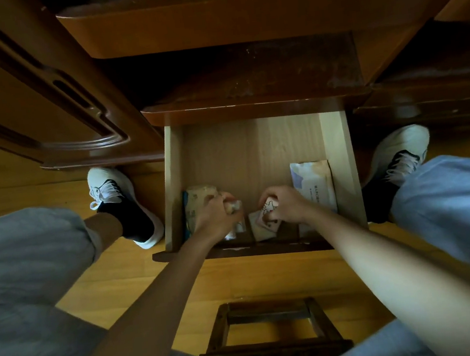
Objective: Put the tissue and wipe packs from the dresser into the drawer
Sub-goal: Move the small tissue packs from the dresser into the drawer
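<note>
Both hands down inside open drawer [338, 147], apart, near its front. Left hand [213, 216] curled around a small white pack [236, 207], held over the left-centre of the drawer floor. Right hand [286, 204] pinching a small cartoon-printed tissue pack [265, 218], tilted, at front centre. Beside left hand, against left wall: tan wipe pack [199, 195], with a blue edge showing at its left. Beside right hand, along right wall: larger pale wipe pack [314, 180], lying flat, printed label up. Rear half of drawer floor bare light wood. Above, dark dresser top [259, 71], scuffed. Outside drawer: white-and-black sneakers on wood floor either side, grey trouser legs, dark wooden stool frame [271, 330] underneath.
</note>
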The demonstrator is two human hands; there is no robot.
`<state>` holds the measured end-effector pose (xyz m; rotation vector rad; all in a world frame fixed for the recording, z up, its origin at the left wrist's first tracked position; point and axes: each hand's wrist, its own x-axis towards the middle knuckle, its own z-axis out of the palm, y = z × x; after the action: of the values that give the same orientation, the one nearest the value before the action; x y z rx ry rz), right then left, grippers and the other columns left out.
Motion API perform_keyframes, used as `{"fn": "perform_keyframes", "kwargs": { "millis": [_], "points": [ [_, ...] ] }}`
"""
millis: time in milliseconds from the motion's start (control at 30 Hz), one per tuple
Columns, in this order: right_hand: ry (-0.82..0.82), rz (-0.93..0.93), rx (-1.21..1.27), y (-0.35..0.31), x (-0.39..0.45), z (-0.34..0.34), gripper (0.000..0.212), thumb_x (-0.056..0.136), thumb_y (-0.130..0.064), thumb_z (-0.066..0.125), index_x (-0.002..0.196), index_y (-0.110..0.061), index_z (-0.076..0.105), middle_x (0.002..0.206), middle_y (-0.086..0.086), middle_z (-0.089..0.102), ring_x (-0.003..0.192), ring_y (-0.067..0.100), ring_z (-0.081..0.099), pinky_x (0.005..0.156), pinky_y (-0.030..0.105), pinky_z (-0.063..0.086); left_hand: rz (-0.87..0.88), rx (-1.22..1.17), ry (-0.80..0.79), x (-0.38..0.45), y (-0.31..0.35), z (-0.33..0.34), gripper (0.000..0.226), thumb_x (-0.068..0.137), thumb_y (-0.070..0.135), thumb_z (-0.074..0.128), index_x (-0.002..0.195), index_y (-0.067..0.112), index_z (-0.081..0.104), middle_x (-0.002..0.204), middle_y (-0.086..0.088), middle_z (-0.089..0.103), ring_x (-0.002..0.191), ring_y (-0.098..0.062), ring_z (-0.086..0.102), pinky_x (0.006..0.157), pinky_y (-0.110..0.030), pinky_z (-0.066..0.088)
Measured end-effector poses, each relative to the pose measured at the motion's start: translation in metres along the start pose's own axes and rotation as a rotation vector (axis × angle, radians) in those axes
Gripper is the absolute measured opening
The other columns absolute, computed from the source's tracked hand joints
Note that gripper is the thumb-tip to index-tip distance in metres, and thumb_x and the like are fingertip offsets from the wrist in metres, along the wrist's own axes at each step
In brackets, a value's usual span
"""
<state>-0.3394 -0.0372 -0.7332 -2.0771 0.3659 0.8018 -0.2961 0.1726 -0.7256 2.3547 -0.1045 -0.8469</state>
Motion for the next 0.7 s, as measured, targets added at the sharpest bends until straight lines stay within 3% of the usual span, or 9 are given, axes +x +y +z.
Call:
{"fn": "perform_keyframes", "kwargs": {
  "millis": [67, 167, 267, 333, 400, 467, 533, 700],
  "points": [
    [0.019, 0.010, 0.059, 0.006, -0.003, -0.009, 0.046, 0.080, -0.007, 0.083, 0.118, -0.024, 0.064, 0.119, 0.003, 0.064, 0.102, 0.016, 0.063, 0.068, 0.020, 0.049, 0.000, 0.092, -0.018, 0.004, 0.002, 0.009, 0.048, 0.085, 0.042, 0.075, 0.125, 0.019, 0.059, 0.119, -0.004, 0.053, 0.093, -0.016, 0.053, 0.074, -0.028, 0.040],
    [-0.030, 0.021, 0.074, 0.016, -0.005, -0.028, 0.070, 0.085, 0.001, 0.076, 0.143, -0.025, 0.048, 0.137, 0.006, 0.057, 0.114, 0.020, 0.060, 0.073, 0.021, 0.049, -0.025, 0.223, -0.015, 0.009, 0.007, 0.020, 0.041, 0.087, 0.043, 0.072, 0.115, 0.016, 0.061, 0.114, -0.009, 0.061, 0.101, -0.028, 0.062, 0.076, -0.035, 0.047],
    [-0.179, 0.057, -0.103, 0.023, -0.006, -0.038, 0.083, 0.089, 0.010, 0.065, 0.157, -0.022, 0.029, 0.154, 0.012, 0.043, 0.140, 0.029, 0.045, 0.096, 0.035, 0.053, -0.069, 0.201, -0.098, 0.014, 0.008, 0.023, 0.045, 0.086, 0.043, 0.072, 0.118, 0.012, 0.064, 0.118, -0.009, 0.065, 0.110, -0.030, 0.062, 0.089, -0.042, 0.053],
    [-0.195, 0.067, -0.172, 0.025, -0.007, -0.031, 0.084, 0.089, 0.004, 0.069, 0.158, -0.020, 0.027, 0.158, 0.012, 0.039, 0.145, 0.031, 0.039, 0.107, 0.042, 0.048, -0.049, 0.193, -0.164, 0.013, 0.006, 0.023, 0.049, 0.084, 0.043, 0.075, 0.122, 0.014, 0.066, 0.120, -0.007, 0.067, 0.113, -0.027, 0.062, 0.094, -0.043, 0.053],
    [-0.078, 0.021, -0.292, 0.026, -0.010, -0.019, 0.082, 0.087, -0.011, 0.078, 0.155, -0.020, 0.032, 0.157, 0.010, 0.041, 0.144, 0.030, 0.040, 0.111, 0.045, 0.043, -0.042, 0.156, -0.179, 0.012, 0.003, 0.022, 0.049, 0.082, 0.042, 0.078, 0.121, 0.016, 0.067, 0.117, -0.004, 0.068, 0.110, -0.024, 0.062, 0.093, -0.041, 0.053],
    [0.105, -0.052, -0.456, 0.025, -0.012, -0.007, 0.082, 0.083, -0.024, 0.083, 0.152, -0.022, 0.038, 0.154, 0.006, 0.043, 0.142, 0.028, 0.037, 0.112, 0.045, 0.038, -0.059, 0.087, -0.191, 0.011, 0.001, 0.020, 0.046, 0.080, 0.040, 0.080, 0.117, 0.015, 0.068, 0.111, -0.003, 0.068, 0.104, -0.021, 0.062, 0.091, -0.040, 0.054],
    [0.183, -0.076, -0.559, 0.024, -0.012, 0.000, 0.083, 0.082, -0.026, 0.083, 0.152, -0.023, 0.038, 0.152, 0.006, 0.044, 0.141, 0.028, 0.036, 0.111, 0.046, 0.038, -0.055, 0.063, -0.210, 0.010, -0.001, 0.019, 0.046, 0.079, 0.039, 0.081, 0.115, 0.014, 0.069, 0.110, -0.004, 0.067, 0.103, -0.021, 0.062, 0.090, -0.040, 0.054],
    [-0.005, -0.017, -0.498, 0.024, -0.013, -0.003, 0.072, 0.091, -0.003, 0.068, 0.153, -0.021, 0.039, 0.147, 0.009, 0.054, 0.129, 0.028, 0.055, 0.099, 0.046, 0.052, -0.004, 0.076, -0.208, 0.008, 0.000, 0.016, 0.043, 0.083, 0.038, 0.079, 0.118, 0.015, 0.069, 0.113, -0.004, 0.067, 0.106, -0.021, 0.062, 0.090, -0.040, 0.054]
  ]
}}
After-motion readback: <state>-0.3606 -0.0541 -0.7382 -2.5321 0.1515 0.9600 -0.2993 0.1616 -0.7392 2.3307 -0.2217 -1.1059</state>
